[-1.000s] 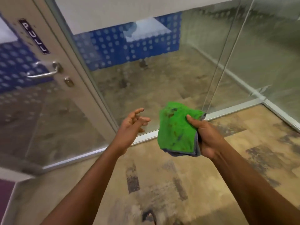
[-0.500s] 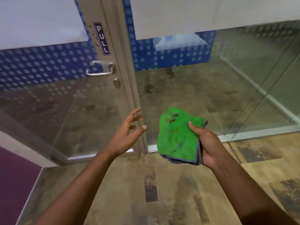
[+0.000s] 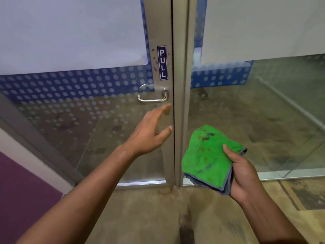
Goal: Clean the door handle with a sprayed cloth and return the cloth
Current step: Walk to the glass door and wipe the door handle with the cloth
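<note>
A silver lever door handle (image 3: pixel 152 98) sits on the metal stile of a glass door (image 3: pixel 162 32), under a blue PULL sign (image 3: pixel 162 62). My left hand (image 3: pixel 151 132) is open, fingers spread, stretched toward the stile just below the handle, not touching the handle. My right hand (image 3: pixel 241 170) grips a folded green cloth (image 3: pixel 206 156) with a grey edge and brownish stains, held to the right of the door edge at waist height.
A fixed glass panel (image 3: pixel 255 111) stands right of the door, its metal frame (image 3: pixel 182 85) beside the stile. A purple wall (image 3: pixel 21 196) is at lower left. Tan, stained floor (image 3: pixel 149 217) lies underfoot.
The view has swung so the door handle now sits centre frame and closer. My left hand has reached up toward the stile below the handle. The cloth stays in my right hand.
</note>
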The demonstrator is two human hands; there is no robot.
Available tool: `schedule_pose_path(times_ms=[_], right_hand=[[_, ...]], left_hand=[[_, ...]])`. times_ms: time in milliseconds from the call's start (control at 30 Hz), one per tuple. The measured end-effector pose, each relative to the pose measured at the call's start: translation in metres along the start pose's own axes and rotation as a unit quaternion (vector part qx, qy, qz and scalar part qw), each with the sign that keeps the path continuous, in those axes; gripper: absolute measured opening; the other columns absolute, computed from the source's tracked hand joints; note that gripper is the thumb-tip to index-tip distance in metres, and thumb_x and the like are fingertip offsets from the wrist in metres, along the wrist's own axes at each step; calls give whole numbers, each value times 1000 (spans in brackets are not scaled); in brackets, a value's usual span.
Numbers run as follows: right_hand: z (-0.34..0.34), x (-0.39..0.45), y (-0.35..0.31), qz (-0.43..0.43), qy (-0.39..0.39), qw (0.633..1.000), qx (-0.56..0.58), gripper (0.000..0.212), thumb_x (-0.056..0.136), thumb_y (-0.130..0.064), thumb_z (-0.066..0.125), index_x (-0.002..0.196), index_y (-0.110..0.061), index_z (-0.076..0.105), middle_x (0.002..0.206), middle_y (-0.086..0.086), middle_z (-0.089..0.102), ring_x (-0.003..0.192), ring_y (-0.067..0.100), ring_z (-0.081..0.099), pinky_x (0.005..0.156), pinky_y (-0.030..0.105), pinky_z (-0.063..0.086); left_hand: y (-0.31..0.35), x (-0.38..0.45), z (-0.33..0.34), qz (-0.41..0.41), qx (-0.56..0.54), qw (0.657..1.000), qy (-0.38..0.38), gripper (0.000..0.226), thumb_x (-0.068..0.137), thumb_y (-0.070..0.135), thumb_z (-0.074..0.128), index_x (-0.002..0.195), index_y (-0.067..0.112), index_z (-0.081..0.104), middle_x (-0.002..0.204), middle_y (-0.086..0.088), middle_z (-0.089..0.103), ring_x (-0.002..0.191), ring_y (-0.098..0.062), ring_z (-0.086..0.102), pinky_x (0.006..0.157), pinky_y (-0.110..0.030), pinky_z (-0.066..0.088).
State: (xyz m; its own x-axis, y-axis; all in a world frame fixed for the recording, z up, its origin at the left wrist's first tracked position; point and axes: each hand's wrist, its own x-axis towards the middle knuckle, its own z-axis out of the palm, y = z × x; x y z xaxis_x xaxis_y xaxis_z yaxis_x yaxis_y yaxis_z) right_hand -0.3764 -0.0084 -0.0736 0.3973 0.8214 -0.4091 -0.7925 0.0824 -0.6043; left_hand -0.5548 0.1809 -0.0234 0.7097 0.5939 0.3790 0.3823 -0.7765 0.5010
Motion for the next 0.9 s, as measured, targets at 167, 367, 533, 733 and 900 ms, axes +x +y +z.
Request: schedule_pose_path(times_ms=[167, 367, 533, 733, 900], right_hand=[[31, 35, -6, -14, 0, 1000, 4, 42, 90, -29, 59, 129, -13, 61, 123, 13, 70, 109, 32, 69, 86, 55, 56], [65, 85, -23, -28, -34, 999, 19, 42, 94, -32, 54, 132, -14, 59, 125, 13, 69, 112, 32, 68, 82, 60, 56], [89, 116, -39, -31, -58, 997, 27, 42, 94, -32, 54, 132, -15, 59, 126, 13, 69, 115, 33, 66, 88, 64, 51], [105, 134, -48, -44, -65, 996, 44, 41, 94, -31, 53, 131, -14, 60, 126, 14, 69, 111, 34, 68, 83, 61, 54], [120, 141, -49, -70, -69, 994, 39, 46, 92, -31, 54, 135, -15, 57, 130, 13, 66, 117, 33, 64, 92, 62, 50]], left_hand=[[-28, 44, -23, 49, 81, 995, 33, 65, 97, 38, 57, 156, 22, 33, 156, -2, 39, 143, -12, 31, 114, -21, 21], [-59, 101, -43, 113, 174, 973, 101, 59, 101, 38, 51, 152, 11, 41, 158, -11, 39, 149, -25, 30, 123, -36, 25], [-86, 141, -59, 153, 294, 939, 87, 61, 100, 43, 47, 153, 14, 38, 161, -12, 35, 152, -29, 25, 121, -49, 27], [-118, 187, -99, 223, 380, 888, 129, 58, 100, 38, 52, 150, 12, 38, 158, -19, 40, 149, -38, 31, 118, -55, 29], [-145, 222, -131, 295, 434, 841, 132, 59, 103, 40, 47, 153, 13, 33, 162, -22, 32, 151, -39, 25, 122, -52, 21]])
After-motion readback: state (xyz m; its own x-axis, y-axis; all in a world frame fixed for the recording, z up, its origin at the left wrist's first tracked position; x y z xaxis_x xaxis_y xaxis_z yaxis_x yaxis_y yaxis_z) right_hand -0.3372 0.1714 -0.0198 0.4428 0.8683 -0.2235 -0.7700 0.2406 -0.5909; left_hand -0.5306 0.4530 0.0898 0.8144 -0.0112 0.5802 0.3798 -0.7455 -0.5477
